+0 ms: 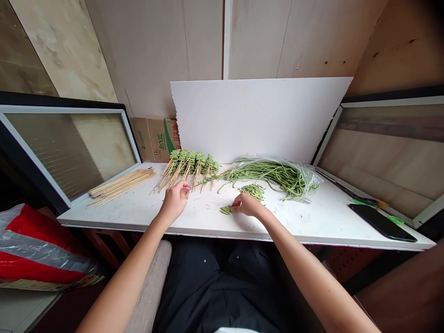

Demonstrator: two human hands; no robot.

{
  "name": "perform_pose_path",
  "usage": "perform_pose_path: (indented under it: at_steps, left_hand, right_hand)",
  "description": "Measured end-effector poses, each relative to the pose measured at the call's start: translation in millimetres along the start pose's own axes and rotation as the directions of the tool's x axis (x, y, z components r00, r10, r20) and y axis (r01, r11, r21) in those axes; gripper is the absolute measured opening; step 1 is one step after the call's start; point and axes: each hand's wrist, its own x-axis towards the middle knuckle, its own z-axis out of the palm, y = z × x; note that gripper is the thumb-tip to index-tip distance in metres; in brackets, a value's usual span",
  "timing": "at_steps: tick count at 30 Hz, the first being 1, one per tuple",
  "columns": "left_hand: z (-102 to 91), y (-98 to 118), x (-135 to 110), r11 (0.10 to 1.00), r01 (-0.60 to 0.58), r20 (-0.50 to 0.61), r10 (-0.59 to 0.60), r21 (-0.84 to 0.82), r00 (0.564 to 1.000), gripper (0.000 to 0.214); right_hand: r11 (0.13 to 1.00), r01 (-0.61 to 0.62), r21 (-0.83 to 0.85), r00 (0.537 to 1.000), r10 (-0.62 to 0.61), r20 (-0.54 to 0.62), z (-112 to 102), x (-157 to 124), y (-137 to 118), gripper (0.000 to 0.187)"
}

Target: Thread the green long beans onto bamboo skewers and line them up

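Observation:
My left hand [176,200] is closed, pinching the end of a thin bamboo skewer [227,172] that points up and right, with green along its middle. My right hand [247,204] curls down to the table, its fingers closed at a short row of cut green bean pieces [226,210]; its fingertips are partly hidden. Just behind that hand lies a pile of more cut pieces [253,190]. Beyond the left hand, several finished bean skewers [189,162] are stacked with their sticks toward me. Long uncut beans [270,175] lie in a clear plastic bag [307,175].
Bare bamboo skewers [121,185] lie at the left of the white table [208,222]. A black phone [381,223] and dark-handled scissors [364,199] are at the right. A white foam board [260,120] and a cardboard box [152,138] stand behind.

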Motion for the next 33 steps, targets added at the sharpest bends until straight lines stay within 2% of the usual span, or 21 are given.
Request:
perform_pose_path:
  at_steps: [6,11,14,17,20,22,24,28,33]
  left_hand:
    - [0.3,0,0,1.0,0.011,0.017,-0.011,0.01,1.0,0.016]
    - [0.1,0,1,1.0,0.021,0.021,-0.022,0.012,1.0,0.018]
    - [-0.2,0,1,1.0,0.021,0.02,-0.022,0.02,1.0,0.017]
    - [-0.5,-1,1,0.999,0.013,0.009,-0.014,0.036,1.0,0.015]
    - [-0.7,-2,1,0.998,-0.004,-0.009,0.005,0.06,1.0,0.014]
    - [-0.7,-2,1,0.997,-0.018,-0.021,0.019,0.075,1.0,0.014]
    - [-0.6,-2,1,0.996,-0.032,-0.03,0.035,0.086,0.999,0.013]
    - [-0.3,2,0,0.994,-0.06,-0.034,0.063,0.091,0.997,0.015]
    - [-0.3,6,-1,0.993,-0.07,-0.019,0.072,0.1,0.997,0.02]
  right_hand:
    - [0.997,-0.023,0.067,0.998,0.026,-0.049,6,3,0,0.009]
    - [0.982,0.045,0.183,0.994,-0.025,-0.111,11,7,5,0.012]
    - [0.941,0.132,0.311,0.972,-0.061,-0.227,7,10,10,0.015]
    - [0.813,0.192,0.549,0.95,-0.015,-0.31,-5,10,13,0.027]
    - [0.575,0.224,0.787,0.958,0.018,-0.286,-20,4,13,0.044]
    - [0.421,0.259,0.87,0.962,-0.034,-0.27,-29,-1,10,0.043]
    - [0.304,0.281,0.91,0.96,-0.096,-0.264,-35,-5,5,0.038]
    - [0.148,0.301,0.942,0.95,-0.129,-0.283,-36,-9,-4,0.034]
    - [0.036,0.288,0.957,0.956,-0.064,-0.285,-34,-8,-10,0.038]
